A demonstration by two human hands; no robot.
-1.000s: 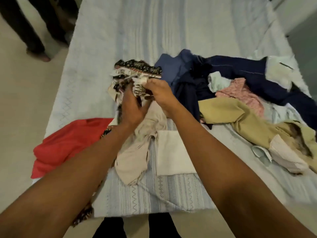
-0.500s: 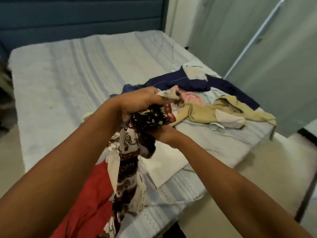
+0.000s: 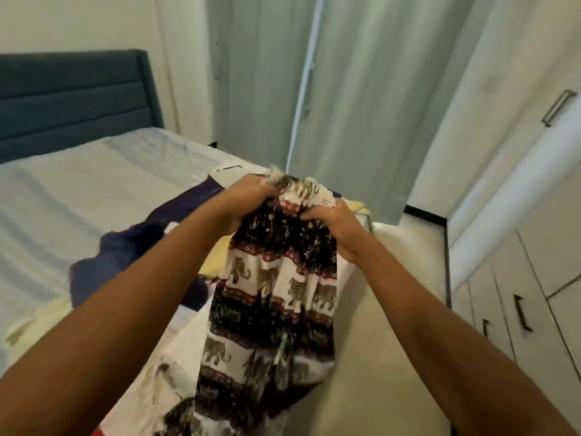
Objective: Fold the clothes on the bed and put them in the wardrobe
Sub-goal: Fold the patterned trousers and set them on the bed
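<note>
Over the bed (image 3: 78,190), both hands' fingers (image 3: 267,191) grip elephant-print garment (image 3: 276,287)

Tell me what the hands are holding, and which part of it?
The left hand and the right hand both grip the elephant-print garment by its bunched top edge; the rest hangs down.

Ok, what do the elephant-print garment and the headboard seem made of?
Elephant-print garment: thin, soft cloth, perhaps cotton or rayon, matte; it bunches where the left hand and right hand grip it and hangs in loose folds. Headboard: apparently dark blue matte upholstery fabric over padding, shown by its horizontal channels.
</note>
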